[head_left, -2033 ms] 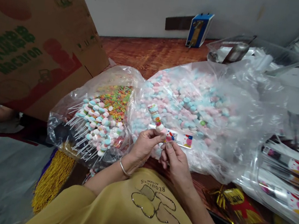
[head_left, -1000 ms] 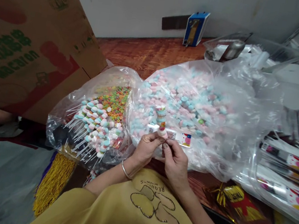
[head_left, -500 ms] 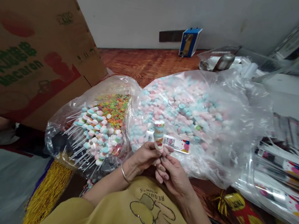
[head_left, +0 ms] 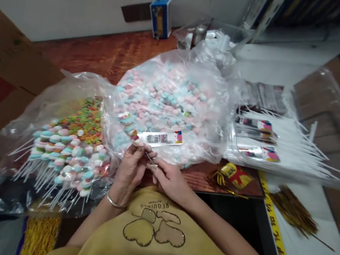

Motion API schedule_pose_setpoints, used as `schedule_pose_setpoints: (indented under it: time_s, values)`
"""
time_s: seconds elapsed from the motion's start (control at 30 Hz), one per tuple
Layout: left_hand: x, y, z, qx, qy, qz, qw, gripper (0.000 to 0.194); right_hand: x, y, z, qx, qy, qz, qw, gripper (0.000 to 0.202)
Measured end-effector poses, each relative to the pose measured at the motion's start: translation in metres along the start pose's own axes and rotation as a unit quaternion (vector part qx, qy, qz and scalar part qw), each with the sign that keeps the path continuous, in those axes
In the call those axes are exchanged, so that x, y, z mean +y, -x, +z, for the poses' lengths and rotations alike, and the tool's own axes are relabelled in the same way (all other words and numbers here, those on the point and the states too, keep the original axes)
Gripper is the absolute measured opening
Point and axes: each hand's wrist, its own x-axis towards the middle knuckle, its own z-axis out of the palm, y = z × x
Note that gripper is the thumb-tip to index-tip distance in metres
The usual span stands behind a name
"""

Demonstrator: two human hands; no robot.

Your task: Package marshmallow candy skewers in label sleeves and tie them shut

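Observation:
My left hand [head_left: 131, 166] is closed around the base of a marshmallow skewer [head_left: 128, 124], whose candy end tilts up and to the left. It blends with the marshmallows behind it. Close beside it, my right hand [head_left: 167, 178] pinches at the skewer's lower end, near a thin dark strip too small to name. Just beyond the hands, a white printed label sleeve [head_left: 162, 138] lies on a big clear bag of pink and blue marshmallows [head_left: 163, 88]. To the left, finished marshmallow skewers [head_left: 56, 145] with white sticks lie on a bag with colourful candy rings [head_left: 91, 116].
A clear tray at the right holds white sticks [head_left: 301, 141] and printed sleeves [head_left: 257, 151]. Gold twist ties [head_left: 294, 210] and a gold-red packet [head_left: 234, 176] lie near the front edge. A cardboard box [head_left: 2, 78] stands left; a blue box [head_left: 160, 18] stands by the wall.
My view has turned right, so the scene has shifted left and more of the stick tray shows. The skewer has tipped from upright towards the left, still in my left hand.

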Motion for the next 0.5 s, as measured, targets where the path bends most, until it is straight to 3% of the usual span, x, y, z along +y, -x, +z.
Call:
schedule_pose_setpoints:
  time_s: [0.1,0.17,0.23,0.33,0.4,0.5]
  values:
    - [0.004,-0.003,-0.003,0.005,-0.026,0.027,0.999,0.043,-0.005,0.03,-0.027,-0.021,0.145,0.0,0.989,0.019]
    - [0.004,-0.003,-0.003,-0.001,-0.054,0.041,0.998,0.042,0.0,0.055,-0.051,0.002,0.216,0.029,0.976,0.022]
    - [0.001,-0.001,-0.001,-0.009,-0.083,0.045,0.995,0.041,0.012,0.08,-0.075,0.08,0.289,0.069,0.951,0.023]
    - [-0.007,0.004,0.004,-0.019,-0.119,0.033,0.992,0.04,0.035,0.112,-0.102,0.214,0.409,0.131,0.877,0.016]
    - [-0.013,0.006,0.008,-0.027,-0.126,0.023,0.991,0.041,0.048,0.124,-0.11,0.256,0.461,0.154,0.836,0.014]
    - [-0.019,0.006,0.014,-0.044,-0.123,0.016,0.991,0.041,0.06,0.128,-0.105,0.263,0.477,0.153,0.824,0.014]
